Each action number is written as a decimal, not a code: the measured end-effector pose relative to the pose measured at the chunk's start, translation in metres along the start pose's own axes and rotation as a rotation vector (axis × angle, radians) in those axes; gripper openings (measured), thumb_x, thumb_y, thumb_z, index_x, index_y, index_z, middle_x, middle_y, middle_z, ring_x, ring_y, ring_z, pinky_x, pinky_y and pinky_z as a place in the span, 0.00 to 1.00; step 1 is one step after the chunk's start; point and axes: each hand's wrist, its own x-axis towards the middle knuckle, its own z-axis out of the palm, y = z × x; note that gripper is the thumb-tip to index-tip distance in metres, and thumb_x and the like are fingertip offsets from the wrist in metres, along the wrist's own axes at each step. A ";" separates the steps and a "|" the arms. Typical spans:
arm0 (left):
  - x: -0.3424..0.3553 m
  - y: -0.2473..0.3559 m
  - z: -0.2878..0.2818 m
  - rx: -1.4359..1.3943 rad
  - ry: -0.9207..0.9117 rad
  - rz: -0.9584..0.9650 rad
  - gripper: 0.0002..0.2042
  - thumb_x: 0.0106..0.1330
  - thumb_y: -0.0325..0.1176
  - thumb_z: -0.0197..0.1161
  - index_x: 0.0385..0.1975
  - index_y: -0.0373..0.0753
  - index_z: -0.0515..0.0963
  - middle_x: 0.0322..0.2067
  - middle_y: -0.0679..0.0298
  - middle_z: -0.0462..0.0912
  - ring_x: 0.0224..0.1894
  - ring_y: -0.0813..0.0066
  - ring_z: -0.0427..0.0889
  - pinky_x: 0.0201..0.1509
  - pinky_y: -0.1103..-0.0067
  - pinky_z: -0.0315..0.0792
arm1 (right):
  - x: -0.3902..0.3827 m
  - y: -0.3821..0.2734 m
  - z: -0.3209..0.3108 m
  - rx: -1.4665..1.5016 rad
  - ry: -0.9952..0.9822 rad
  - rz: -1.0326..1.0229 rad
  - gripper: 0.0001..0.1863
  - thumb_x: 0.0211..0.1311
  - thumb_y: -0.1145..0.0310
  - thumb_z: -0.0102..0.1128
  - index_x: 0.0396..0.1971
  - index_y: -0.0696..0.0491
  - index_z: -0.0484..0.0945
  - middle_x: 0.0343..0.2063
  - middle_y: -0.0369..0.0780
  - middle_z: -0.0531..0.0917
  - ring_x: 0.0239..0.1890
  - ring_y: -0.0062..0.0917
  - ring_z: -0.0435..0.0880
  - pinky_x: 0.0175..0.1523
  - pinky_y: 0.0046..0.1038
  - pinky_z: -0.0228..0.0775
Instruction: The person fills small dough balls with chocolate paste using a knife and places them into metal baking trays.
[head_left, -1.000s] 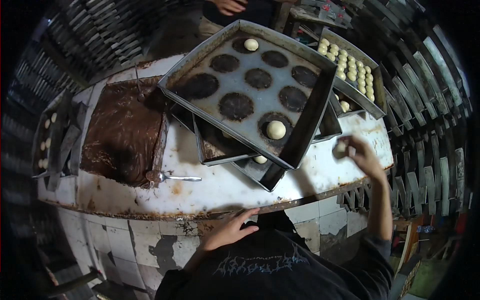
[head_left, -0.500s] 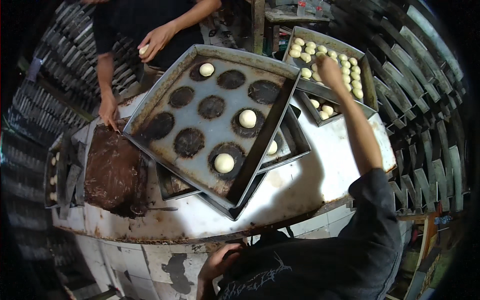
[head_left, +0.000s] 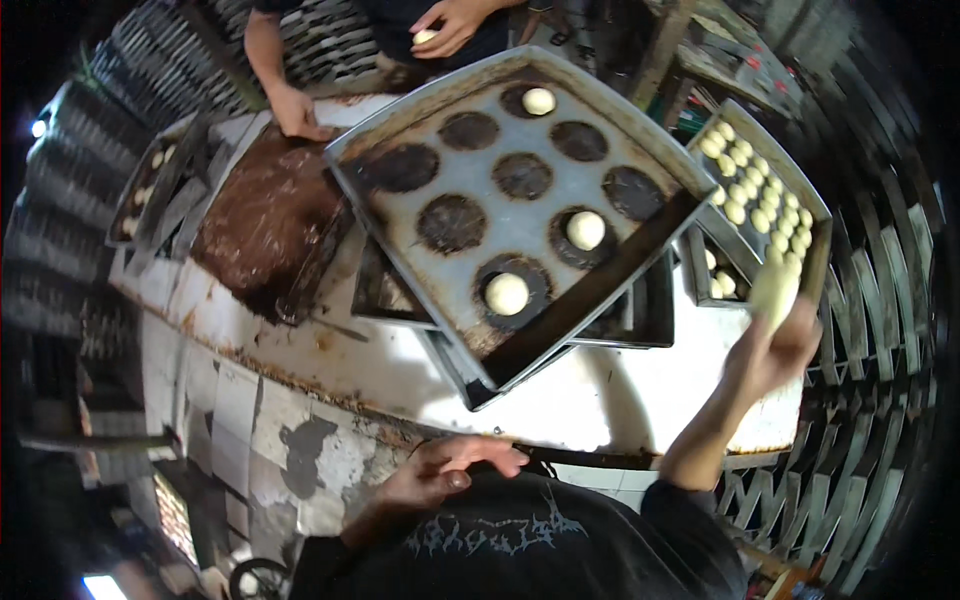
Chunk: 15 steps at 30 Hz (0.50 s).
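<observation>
My left hand (head_left: 455,465) is held open above my black shirt, near the table's front edge, with fingers loosely curved. My right hand (head_left: 775,340), blurred by motion at the right, grips a pale dough ball (head_left: 773,290) just below the tray of many small dough balls (head_left: 738,160). In the middle, a large square metal tray (head_left: 440,195) has round dark marks and three dough balls (head_left: 507,294), resting askew on other stacked trays (head_left: 640,325). Left of it lies a glossy brown chocolate-coloured mass (head_left: 260,220).
A co-worker (head_left: 385,25) stands across the white worktop (head_left: 280,355), one hand holding a small pale ball, the other by the brown mass. More trays (head_left: 145,185) are at the left, and a smaller one (head_left: 715,275) at the right. Stacked metal pans (head_left: 870,420) line the sides.
A third ball appeared on the top tray. My right hand reached up into the right tray and has come back down with a ball. The co-worker's hands have come into view.
</observation>
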 end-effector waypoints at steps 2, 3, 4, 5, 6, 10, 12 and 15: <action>0.002 0.004 0.006 -0.191 0.120 0.071 0.34 0.65 0.49 0.54 0.61 0.28 0.57 0.51 0.47 0.72 0.58 0.55 0.68 0.66 0.60 0.53 | -0.073 -0.065 0.032 0.033 -0.458 -0.124 0.12 0.51 0.68 0.63 0.35 0.54 0.74 0.35 0.39 0.75 0.39 0.28 0.74 0.47 0.32 0.64; -0.001 0.003 0.005 -0.255 0.221 0.073 0.33 0.65 0.47 0.53 0.61 0.27 0.56 0.52 0.46 0.71 0.59 0.55 0.68 0.67 0.62 0.52 | -0.100 -0.080 0.049 0.003 -0.930 -0.365 0.13 0.48 0.67 0.64 0.36 0.52 0.77 0.40 0.41 0.76 0.44 0.31 0.74 0.50 0.35 0.64; -0.010 0.005 -0.003 -0.112 0.365 0.074 0.30 0.65 0.43 0.53 0.60 0.27 0.58 0.53 0.45 0.69 0.58 0.57 0.69 0.66 0.65 0.56 | -0.128 -0.095 0.064 0.053 -1.409 -0.424 0.15 0.45 0.66 0.64 0.36 0.49 0.79 0.44 0.43 0.77 0.48 0.34 0.75 0.53 0.38 0.65; -0.021 0.015 -0.026 -0.106 0.422 -0.131 0.22 0.67 0.35 0.49 0.56 0.27 0.61 0.54 0.49 0.70 0.58 0.63 0.70 0.64 0.70 0.61 | -0.153 -0.103 0.085 0.004 -1.588 -0.546 0.15 0.41 0.66 0.65 0.34 0.50 0.80 0.43 0.42 0.78 0.47 0.34 0.75 0.53 0.36 0.65; -0.034 0.016 -0.040 -0.171 0.518 -0.095 0.19 0.67 0.32 0.47 0.55 0.28 0.63 0.53 0.51 0.71 0.56 0.65 0.71 0.61 0.72 0.63 | -0.166 -0.109 0.099 0.093 -1.555 -0.484 0.12 0.48 0.68 0.63 0.35 0.54 0.80 0.43 0.44 0.78 0.46 0.34 0.76 0.51 0.35 0.67; -0.082 0.014 -0.099 -0.218 0.531 0.376 0.15 0.65 0.23 0.46 0.52 0.33 0.67 0.52 0.57 0.73 0.53 0.68 0.73 0.58 0.75 0.66 | -0.234 -0.120 0.199 0.203 -1.081 -0.097 0.06 0.56 0.71 0.57 0.31 0.57 0.78 0.32 0.42 0.79 0.37 0.33 0.78 0.46 0.34 0.70; -0.107 0.019 -0.123 0.124 0.592 0.345 0.19 0.62 0.21 0.47 0.54 0.32 0.66 0.54 0.56 0.71 0.57 0.67 0.69 0.62 0.75 0.61 | -0.278 -0.112 0.268 0.165 -0.892 0.203 0.07 0.58 0.72 0.55 0.34 0.60 0.75 0.32 0.44 0.78 0.36 0.35 0.77 0.46 0.32 0.69; -0.157 0.047 -0.183 -0.784 0.521 0.336 0.27 0.56 0.20 0.51 0.59 0.30 0.61 0.56 0.54 0.69 0.60 0.64 0.65 0.65 0.74 0.57 | -0.332 -0.079 0.348 0.190 -0.812 0.547 0.15 0.59 0.73 0.55 0.44 0.62 0.68 0.39 0.49 0.75 0.41 0.38 0.75 0.50 0.29 0.65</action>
